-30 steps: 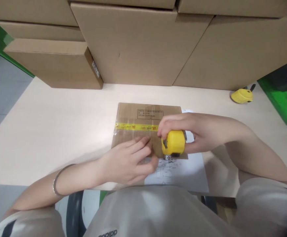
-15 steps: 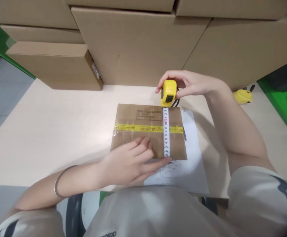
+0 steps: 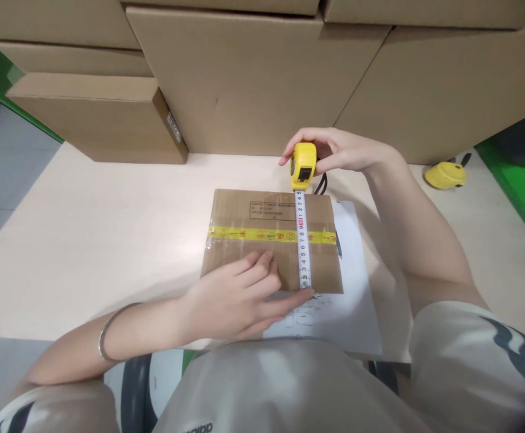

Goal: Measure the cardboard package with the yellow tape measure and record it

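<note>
Head view, and I've got the right hand point(image 3: 341, 150) gripping the tape measure point(image 3: 303, 167) by the box's far edge. Its blade point(image 3: 302, 245) runs across the box point(image 3: 284, 258) top, over a yellow strip point(image 3: 266, 234). Left hand point(image 3: 237, 294) isn't grasping anything: fingers loosely curled, index tip at the blade's near end. Box sits partly on some paper point(image 3: 356, 313) on the table point(image 3: 109, 228); I see another tape measure point(image 3: 445, 175) back right, bigger cartons point(image 3: 253, 84) behind.

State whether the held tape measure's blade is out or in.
Out: the white blade spans the carton from the yellow case to the left hand.
</note>
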`<control>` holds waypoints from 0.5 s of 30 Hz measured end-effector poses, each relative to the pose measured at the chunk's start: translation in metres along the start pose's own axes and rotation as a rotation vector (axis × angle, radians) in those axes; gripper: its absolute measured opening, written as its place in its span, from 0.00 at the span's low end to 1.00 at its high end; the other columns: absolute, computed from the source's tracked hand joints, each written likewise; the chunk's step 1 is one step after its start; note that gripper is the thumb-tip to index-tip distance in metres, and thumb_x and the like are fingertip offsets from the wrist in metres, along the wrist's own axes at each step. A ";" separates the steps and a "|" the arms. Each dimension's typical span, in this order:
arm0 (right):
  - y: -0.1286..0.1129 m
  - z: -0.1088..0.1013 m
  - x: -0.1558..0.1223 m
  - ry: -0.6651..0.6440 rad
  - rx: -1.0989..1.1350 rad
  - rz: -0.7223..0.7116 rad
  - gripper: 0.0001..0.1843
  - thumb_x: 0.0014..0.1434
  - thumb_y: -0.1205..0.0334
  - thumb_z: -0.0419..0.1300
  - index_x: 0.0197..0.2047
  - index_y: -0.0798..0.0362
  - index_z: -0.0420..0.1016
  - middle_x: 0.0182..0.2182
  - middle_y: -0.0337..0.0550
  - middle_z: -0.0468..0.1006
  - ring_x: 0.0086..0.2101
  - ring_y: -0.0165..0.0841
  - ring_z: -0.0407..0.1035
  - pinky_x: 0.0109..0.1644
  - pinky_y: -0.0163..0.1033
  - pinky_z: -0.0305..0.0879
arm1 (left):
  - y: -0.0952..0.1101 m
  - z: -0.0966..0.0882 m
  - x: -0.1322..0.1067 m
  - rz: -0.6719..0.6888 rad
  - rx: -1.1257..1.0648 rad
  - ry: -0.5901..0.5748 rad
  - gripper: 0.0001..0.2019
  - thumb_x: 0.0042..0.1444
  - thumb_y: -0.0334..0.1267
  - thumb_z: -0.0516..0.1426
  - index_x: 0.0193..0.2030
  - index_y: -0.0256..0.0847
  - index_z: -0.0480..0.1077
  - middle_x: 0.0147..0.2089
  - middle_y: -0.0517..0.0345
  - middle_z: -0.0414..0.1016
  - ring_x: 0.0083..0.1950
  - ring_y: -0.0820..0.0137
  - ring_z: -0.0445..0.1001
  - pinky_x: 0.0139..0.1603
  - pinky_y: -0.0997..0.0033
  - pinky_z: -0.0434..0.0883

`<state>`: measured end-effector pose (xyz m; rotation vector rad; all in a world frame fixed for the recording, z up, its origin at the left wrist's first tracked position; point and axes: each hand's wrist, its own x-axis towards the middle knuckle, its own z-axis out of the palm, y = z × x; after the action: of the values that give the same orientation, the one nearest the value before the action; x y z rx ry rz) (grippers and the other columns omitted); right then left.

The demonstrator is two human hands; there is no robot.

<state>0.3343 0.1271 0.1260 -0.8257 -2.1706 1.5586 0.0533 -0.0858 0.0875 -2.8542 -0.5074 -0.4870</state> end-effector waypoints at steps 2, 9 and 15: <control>0.000 0.002 -0.001 0.010 -0.003 0.019 0.26 0.47 0.59 0.74 0.50 0.50 0.77 0.52 0.44 0.81 0.55 0.42 0.75 0.58 0.48 0.73 | 0.000 0.000 0.000 -0.004 -0.004 0.009 0.25 0.76 0.48 0.51 0.75 0.47 0.67 0.48 0.50 0.78 0.56 0.57 0.76 0.65 0.59 0.70; -0.004 0.003 -0.003 0.033 -0.011 0.000 0.25 0.47 0.60 0.72 0.50 0.50 0.76 0.51 0.43 0.81 0.51 0.39 0.76 0.54 0.45 0.73 | 0.000 0.000 -0.001 -0.004 -0.004 -0.001 0.26 0.75 0.50 0.53 0.76 0.47 0.67 0.49 0.50 0.77 0.56 0.56 0.75 0.66 0.58 0.69; -0.038 0.032 -0.028 -0.024 -0.270 -0.094 0.22 0.51 0.66 0.68 0.51 0.50 0.75 0.50 0.42 0.82 0.49 0.38 0.77 0.52 0.42 0.73 | 0.002 0.000 -0.003 0.019 0.058 -0.017 0.28 0.74 0.50 0.55 0.77 0.52 0.64 0.49 0.51 0.77 0.56 0.56 0.76 0.65 0.57 0.71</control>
<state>0.3271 0.0771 0.1527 -0.7728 -2.4359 1.2544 0.0517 -0.0882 0.0859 -2.8076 -0.4881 -0.4374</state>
